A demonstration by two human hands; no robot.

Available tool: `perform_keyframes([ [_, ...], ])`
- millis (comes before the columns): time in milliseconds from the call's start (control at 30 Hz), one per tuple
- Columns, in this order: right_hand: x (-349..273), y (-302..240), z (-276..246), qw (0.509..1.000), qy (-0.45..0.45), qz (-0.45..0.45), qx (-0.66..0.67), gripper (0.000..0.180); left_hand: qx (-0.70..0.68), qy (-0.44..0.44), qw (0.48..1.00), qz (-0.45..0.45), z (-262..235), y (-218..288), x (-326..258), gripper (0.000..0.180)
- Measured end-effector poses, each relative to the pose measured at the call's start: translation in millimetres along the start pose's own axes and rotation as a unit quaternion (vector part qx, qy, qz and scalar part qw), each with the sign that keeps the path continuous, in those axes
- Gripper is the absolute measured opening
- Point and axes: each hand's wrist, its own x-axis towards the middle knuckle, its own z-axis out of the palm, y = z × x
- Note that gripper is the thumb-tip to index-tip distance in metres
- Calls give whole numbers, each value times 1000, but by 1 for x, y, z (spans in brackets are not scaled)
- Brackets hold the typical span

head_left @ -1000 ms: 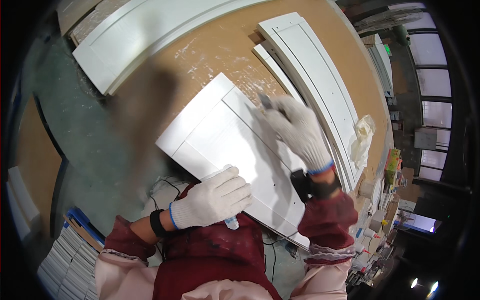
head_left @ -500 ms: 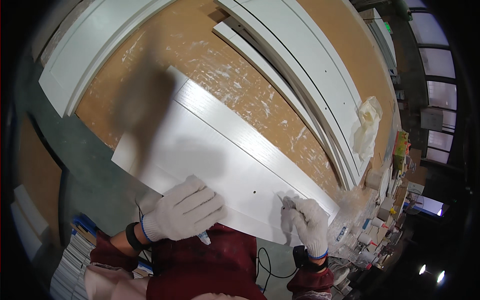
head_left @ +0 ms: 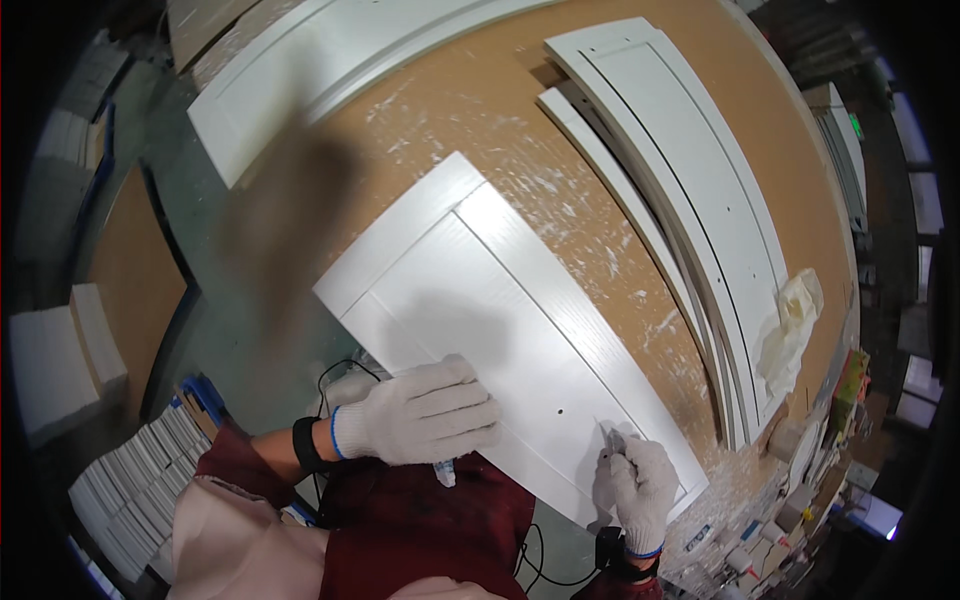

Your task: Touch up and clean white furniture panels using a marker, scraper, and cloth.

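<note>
A white panel door with a recessed centre lies tilted across the near side of the table. My left hand, in a white knit glove, rests over its near edge, fingers long and close together. From beneath that palm pokes a small white-and-blue piece, mostly hidden; its kind is unclear. Near the panel's right end my gloved right hand is closed around a small thin pointed tool, its tip just over the white surface. A small dark spot marks the panel between the hands.
More white panels are stacked at the right, with a crumpled pale wrapper on them. Another panel lies far left. Bottles and clutter fill the right edge. A brown blur covers part of the left. White stacked boards stand lower left.
The view has shifted, so the table and panels sit further right and lower. Both hands keep nearly the same places on the panel.
</note>
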Motion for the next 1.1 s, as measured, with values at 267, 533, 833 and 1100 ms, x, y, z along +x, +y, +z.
perform_keyframes([
  [267, 46, -39, 3, 998, -19, -49, -44, 13, 22, 40, 999, -9, -2, 6, -10, 22],
  [533, 171, -141, 57, 951, -40, -293, -87, 15, 55, -50, 996, -40, 4, 14, -14, 17],
  [833, 196, -191, 109, 897, 23, -394, -197, 11, 52, 28, 998, -39, 24, 18, -36, 30],
  [1100, 154, -201, 104, 817, -242, -505, -136, 25, 25, 27, 997, -65, 45, 23, -51, 24],
])
